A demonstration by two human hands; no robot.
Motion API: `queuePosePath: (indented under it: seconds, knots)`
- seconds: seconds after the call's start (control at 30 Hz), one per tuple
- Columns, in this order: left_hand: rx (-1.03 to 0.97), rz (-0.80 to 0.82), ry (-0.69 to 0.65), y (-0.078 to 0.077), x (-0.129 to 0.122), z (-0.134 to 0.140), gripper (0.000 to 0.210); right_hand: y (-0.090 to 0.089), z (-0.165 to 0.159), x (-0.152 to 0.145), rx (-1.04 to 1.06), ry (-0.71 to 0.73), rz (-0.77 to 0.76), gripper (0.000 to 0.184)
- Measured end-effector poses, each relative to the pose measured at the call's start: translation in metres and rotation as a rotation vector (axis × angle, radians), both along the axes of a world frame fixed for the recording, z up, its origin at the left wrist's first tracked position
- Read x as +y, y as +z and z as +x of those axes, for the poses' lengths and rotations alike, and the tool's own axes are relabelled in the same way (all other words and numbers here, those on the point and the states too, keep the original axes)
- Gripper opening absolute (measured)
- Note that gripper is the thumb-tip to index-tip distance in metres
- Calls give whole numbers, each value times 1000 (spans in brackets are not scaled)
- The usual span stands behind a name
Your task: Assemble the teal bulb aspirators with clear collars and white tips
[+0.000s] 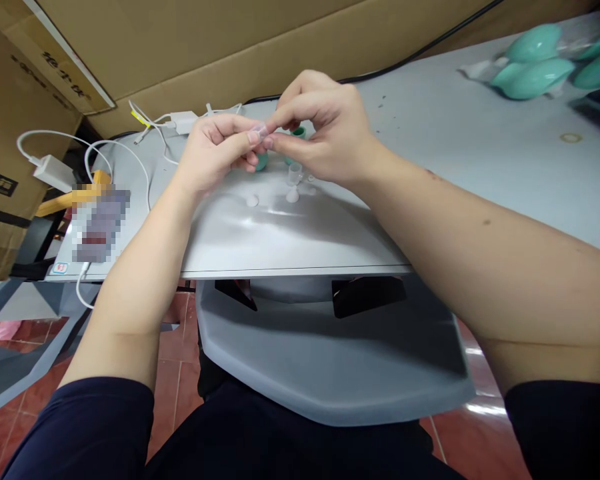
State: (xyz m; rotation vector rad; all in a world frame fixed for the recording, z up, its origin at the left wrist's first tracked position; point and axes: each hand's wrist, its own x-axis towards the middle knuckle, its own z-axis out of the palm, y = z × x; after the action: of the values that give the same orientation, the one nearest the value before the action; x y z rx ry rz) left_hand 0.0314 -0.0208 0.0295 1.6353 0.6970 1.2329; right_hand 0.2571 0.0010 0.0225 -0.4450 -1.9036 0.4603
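Above the table, my left hand (219, 148) pinches a small clear plastic piece (258, 132) between thumb and fingers. Fingertips of my right hand (325, 127) close on the other end of the same piece, so the two hands meet there. Behind and below the hands, partly hidden, are a teal rounded part (261, 161) and a teal open-topped part (299, 133). Nearer me on the tabletop lie a small translucent cup-shaped piece (295, 174), a white cone-like piece (293, 194) and a small white disc (253, 200).
Teal egg-shaped objects (533, 79), some in clear wrapping, lie at the table's (480, 153) back right. On the left are a phone (103, 227) with its cable, a yellow stand (75, 199), and white chargers (55, 172). Cardboard (220, 47) walls the back.
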Motion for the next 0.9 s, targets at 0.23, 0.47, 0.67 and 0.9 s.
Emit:
queuePosePath:
  seconds: [0.23, 0.47, 0.67, 0.9]
  knots:
    - [28, 43, 56, 1, -6, 1, 13, 0, -4, -4, 13, 43, -100, 20]
    - [129, 112, 104, 2, -5, -1, 22, 6, -3, -13, -32, 9, -166, 19]
    - [397, 180, 255, -1, -7, -2, 42, 3, 0, 2, 117, 109, -202, 24]
    - [638, 291, 507, -10, -1, -7, 52, 4, -3, 17, 424, 76, -353, 41]
